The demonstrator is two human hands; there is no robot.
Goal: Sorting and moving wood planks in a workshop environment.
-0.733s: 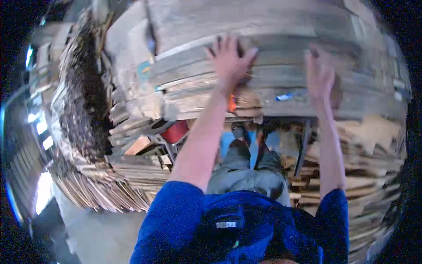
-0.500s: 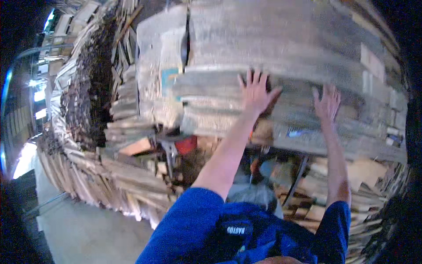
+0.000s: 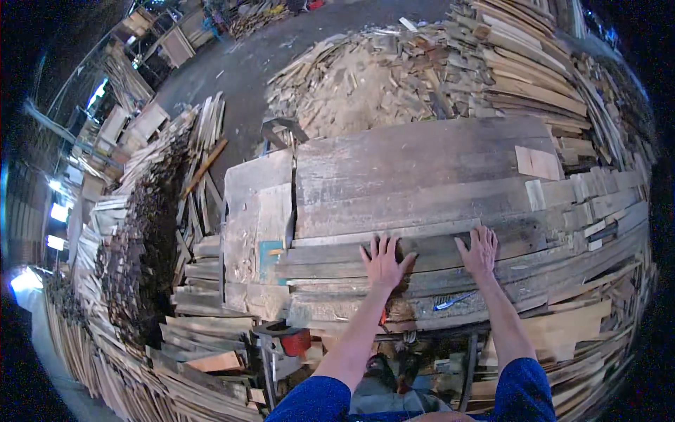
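Note:
My left hand (image 3: 384, 264) lies palm down with spread fingers on a long weathered grey plank (image 3: 323, 260). Farther right, my right hand (image 3: 481, 254) also rests flat on this plank, fingers stretched out. The plank lies lengthwise on a worn wooden worktable (image 3: 415, 169). A narrow dark slot (image 3: 294, 200) runs through the tabletop to the left. Nearer to me than my right hand is a slim blue object (image 3: 452, 302), too small to identify. Several narrow boards (image 3: 337, 290) lie along the table's near side.
Short wood pieces (image 3: 594, 193) cover the table's right end. Beyond the table is a heap of offcuts and sawdust (image 3: 351, 91), with stacked boards (image 3: 531, 77) at the far right. Stacked wood (image 3: 133, 232) stands left. A red part (image 3: 296, 342) sits below the near edge.
My view has tilted up, so the table sits lower in the picture and the offcut heap beyond it shows. My hands appear closer together; both still lie flat with nothing held.

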